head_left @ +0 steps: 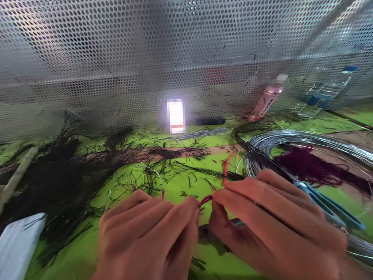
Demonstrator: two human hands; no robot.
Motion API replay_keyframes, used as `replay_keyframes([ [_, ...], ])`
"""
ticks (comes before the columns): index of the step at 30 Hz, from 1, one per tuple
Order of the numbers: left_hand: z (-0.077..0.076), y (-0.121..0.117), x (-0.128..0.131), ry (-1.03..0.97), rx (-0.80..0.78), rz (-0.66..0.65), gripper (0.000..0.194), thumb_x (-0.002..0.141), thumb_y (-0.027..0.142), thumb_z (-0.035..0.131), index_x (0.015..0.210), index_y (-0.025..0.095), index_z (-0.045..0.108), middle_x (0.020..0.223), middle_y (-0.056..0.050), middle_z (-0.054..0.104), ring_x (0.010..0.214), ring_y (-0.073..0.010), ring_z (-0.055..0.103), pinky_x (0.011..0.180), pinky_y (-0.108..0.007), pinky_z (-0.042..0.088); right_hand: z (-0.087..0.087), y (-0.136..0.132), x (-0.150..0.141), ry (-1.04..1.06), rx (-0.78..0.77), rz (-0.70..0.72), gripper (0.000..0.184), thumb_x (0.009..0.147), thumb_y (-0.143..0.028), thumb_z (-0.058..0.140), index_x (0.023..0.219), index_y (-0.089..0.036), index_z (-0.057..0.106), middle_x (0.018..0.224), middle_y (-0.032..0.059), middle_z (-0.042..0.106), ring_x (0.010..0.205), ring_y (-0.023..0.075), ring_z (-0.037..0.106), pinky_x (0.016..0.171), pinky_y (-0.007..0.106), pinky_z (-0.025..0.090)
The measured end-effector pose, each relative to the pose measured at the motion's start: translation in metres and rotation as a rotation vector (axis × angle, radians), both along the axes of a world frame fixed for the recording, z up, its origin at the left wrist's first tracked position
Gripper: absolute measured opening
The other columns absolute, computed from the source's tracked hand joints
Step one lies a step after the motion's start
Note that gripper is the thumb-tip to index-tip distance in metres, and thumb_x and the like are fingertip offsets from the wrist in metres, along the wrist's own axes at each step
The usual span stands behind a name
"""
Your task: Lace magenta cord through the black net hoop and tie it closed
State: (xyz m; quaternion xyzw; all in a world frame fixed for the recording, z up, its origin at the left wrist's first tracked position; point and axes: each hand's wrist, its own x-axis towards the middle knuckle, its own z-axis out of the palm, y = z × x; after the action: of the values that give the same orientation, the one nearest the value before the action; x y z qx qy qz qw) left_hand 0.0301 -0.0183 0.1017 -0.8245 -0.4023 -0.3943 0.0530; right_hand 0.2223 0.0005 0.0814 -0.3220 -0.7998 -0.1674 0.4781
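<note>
A short piece of dark pink thread (206,199) spans the small gap between my hands. My left hand (150,235) pinches one end between thumb and forefinger, and my right hand (268,219) pinches the other. Behind the right fingertips, a bright red strand (226,171) runs up over the green surface; where its lower end goes is hidden. A thin silver wire (155,170) arcs out behind the left hand, with a pink-wrapped bit (163,194) near its end. Blue-handled scissors (332,206) lie beside and partly under the right hand.
Piles of black thread (62,173) cover the left side, near a white block (20,250). At right lie a silver wire coil (296,136) and purple yarn (309,164). A pink bottle (267,99) and a clear bottle (327,93) lean against the perforated metal panel (125,44).
</note>
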Motion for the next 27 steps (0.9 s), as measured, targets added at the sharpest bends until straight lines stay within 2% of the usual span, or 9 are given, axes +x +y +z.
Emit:
replay_keyframes([
  [9, 0.014, 0.001, -0.014, -0.001, 0.040, 0.143, 0.014, 0.091, 0.015, 0.066, 0.090, 0.028, 0.069, 0.064, 0.011, 0.071, 0.052, -0.0083, 0.063, 0.055, -0.027, 0.050, 0.010, 0.056, 0.043, -0.016, 0.100, -0.300, 0.014, 0.079, -0.009, 0.069, 0.068, -0.018, 0.068, 0.063, -0.0006, 0.065, 0.055, 0.0117, 0.056, 0.053, 0.028, 0.043],
  [12, 0.016, 0.002, -0.022, -0.039, -0.008, 0.200, 0.011, 0.091, 0.023, 0.066, 0.089, 0.031, 0.072, 0.069, 0.009, 0.074, 0.056, -0.0101, 0.064, 0.055, -0.028, 0.049, 0.012, 0.090, 0.097, -0.018, 0.033, -0.545, 0.017, 0.084, -0.027, 0.069, 0.075, -0.016, 0.078, 0.067, 0.0031, 0.071, 0.061, 0.0126, 0.063, 0.052, 0.028, 0.039],
  [14, 0.016, 0.002, -0.026, -0.056, -0.014, 0.211, 0.011, 0.090, 0.025, 0.066, 0.088, 0.032, 0.074, 0.070, 0.010, 0.074, 0.057, -0.0096, 0.064, 0.055, -0.027, 0.047, 0.010, 0.112, 0.149, -0.071, -0.049, -0.677, 0.039, 0.079, -0.052, 0.068, 0.076, -0.015, 0.083, 0.065, 0.0041, 0.073, 0.051, 0.0093, 0.056, 0.047, 0.029, 0.031],
  [16, 0.016, 0.003, -0.029, -0.065, -0.003, 0.232, 0.013, 0.091, 0.025, 0.066, 0.089, 0.034, 0.075, 0.070, 0.011, 0.074, 0.058, -0.0086, 0.064, 0.056, -0.026, 0.046, 0.005, 0.129, 0.203, -0.060, -0.098, -0.872, 0.057, 0.073, -0.065, 0.062, 0.061, -0.012, 0.081, 0.042, 0.0026, 0.058, 0.036, 0.0038, 0.037, 0.046, 0.034, 0.017],
  [18, 0.018, 0.005, -0.032, -0.060, 0.010, 0.259, 0.013, 0.091, 0.026, 0.065, 0.092, 0.033, 0.076, 0.072, 0.011, 0.074, 0.057, -0.0079, 0.064, 0.057, -0.025, 0.046, 0.000, 0.138, 0.244, -0.033, -0.102, -1.019, 0.063, 0.074, -0.067, 0.059, 0.058, -0.010, 0.079, 0.030, 0.0022, 0.041, 0.033, 0.0049, 0.032, 0.048, 0.038, 0.012],
  [21, 0.019, 0.008, -0.031, 0.012, 0.009, 0.183, 0.009, 0.091, 0.026, 0.067, 0.092, 0.029, 0.076, 0.076, 0.009, 0.077, 0.059, -0.0088, 0.068, 0.058, -0.024, 0.050, -0.001, 0.132, 0.254, -0.028, 0.015, -0.909, 0.055, 0.079, -0.051, 0.068, 0.039, -0.014, 0.065, 0.027, 0.0011, 0.031, 0.033, 0.0094, 0.039, 0.045, 0.037, 0.015],
  [23, 0.017, 0.010, -0.025, 0.075, -0.063, 0.041, 0.010, 0.092, 0.023, 0.066, 0.092, 0.028, 0.075, 0.077, 0.010, 0.078, 0.062, -0.0092, 0.070, 0.059, -0.023, 0.052, -0.002, 0.113, 0.226, -0.035, 0.087, -0.606, 0.051, 0.083, -0.036, 0.070, 0.036, -0.019, 0.059, 0.030, 0.0000, 0.035, 0.036, 0.0120, 0.048, 0.044, 0.033, 0.024],
  [25, 0.010, 0.011, -0.015, 0.086, -0.159, -0.075, 0.013, 0.094, 0.019, 0.064, 0.094, 0.028, 0.074, 0.076, 0.011, 0.077, 0.061, -0.0090, 0.070, 0.059, -0.023, 0.052, -0.011, 0.077, 0.188, 0.016, 0.060, -0.380, 0.040, 0.088, -0.030, 0.068, 0.049, -0.020, 0.068, 0.050, 0.0041, 0.060, 0.052, 0.0170, 0.063, 0.052, 0.032, 0.038],
  [27, 0.000, 0.009, -0.005, 0.117, -0.220, -0.127, 0.014, 0.096, 0.017, 0.063, 0.095, 0.027, 0.073, 0.077, 0.010, 0.077, 0.062, -0.0101, 0.071, 0.062, -0.025, 0.054, -0.033, 0.025, 0.160, 0.019, -0.048, -0.259, 0.030, 0.092, -0.029, 0.066, 0.065, -0.020, 0.075, 0.073, 0.0072, 0.072, 0.072, 0.0210, 0.071, 0.064, 0.031, 0.048],
])
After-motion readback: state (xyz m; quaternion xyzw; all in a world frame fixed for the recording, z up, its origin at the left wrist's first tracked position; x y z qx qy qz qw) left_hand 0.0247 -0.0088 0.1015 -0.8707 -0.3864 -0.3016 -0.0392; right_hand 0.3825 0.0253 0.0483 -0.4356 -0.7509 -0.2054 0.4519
